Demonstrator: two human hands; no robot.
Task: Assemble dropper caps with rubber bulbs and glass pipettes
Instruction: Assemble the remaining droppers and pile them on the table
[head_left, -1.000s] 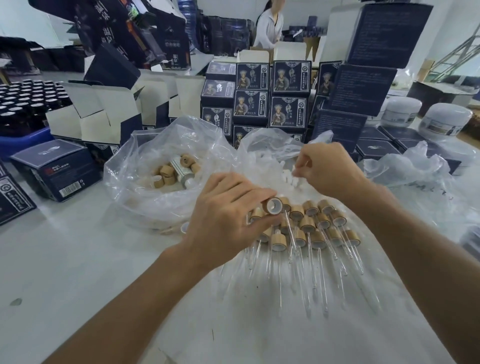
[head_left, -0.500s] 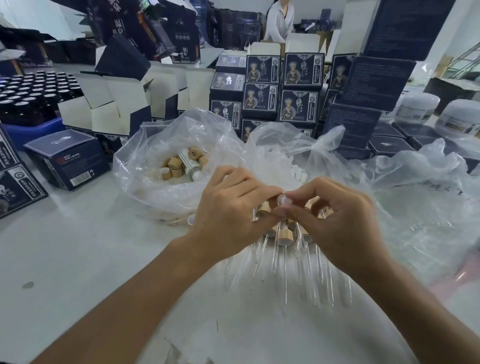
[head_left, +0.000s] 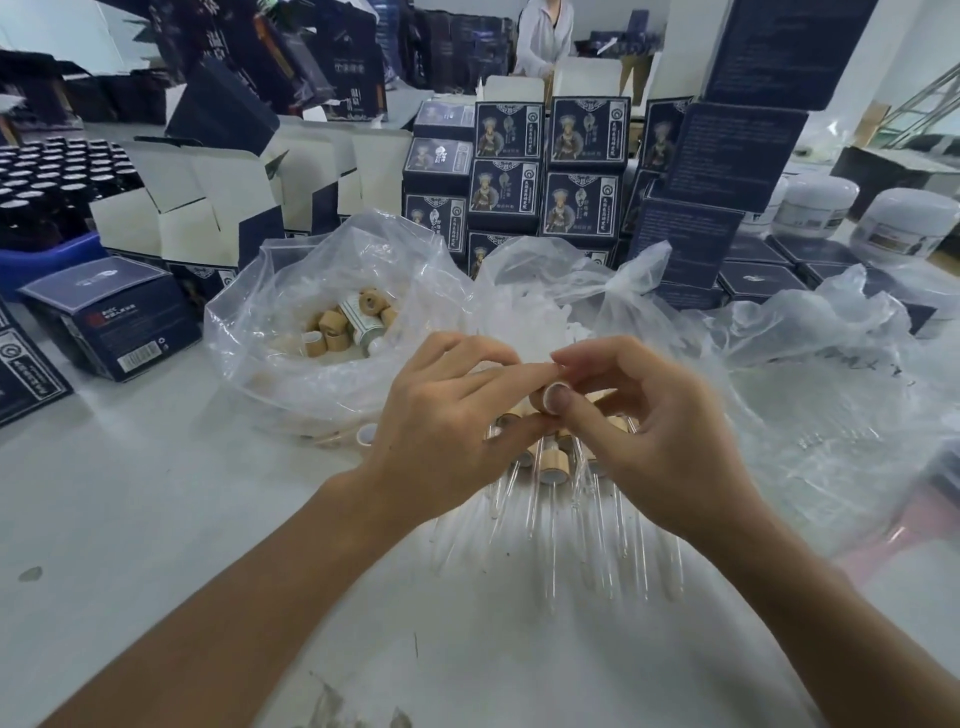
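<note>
Both hands stay joined over the table, left hand (head_left: 447, 415) and right hand (head_left: 649, 431) now pinching one bamboo dropper cap (head_left: 545, 397). Finished droppers (head_left: 550, 467) at 6 o'clock lie half hidden; the rubber bulb is indiscernible.

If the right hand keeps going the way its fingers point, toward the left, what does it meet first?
The left hand: the right hand has its fingertips almost against the left's over the wooden cap pinched between them. Depth is unclear.

I'm looking at a packing workshop: stacked printed product boxes (head_left: 550, 171) beyond my hands, open cartons (head_left: 208, 208) and a crate of dark bottles (head_left: 47, 182) far left, white jars (head_left: 904, 223) far right.
</note>
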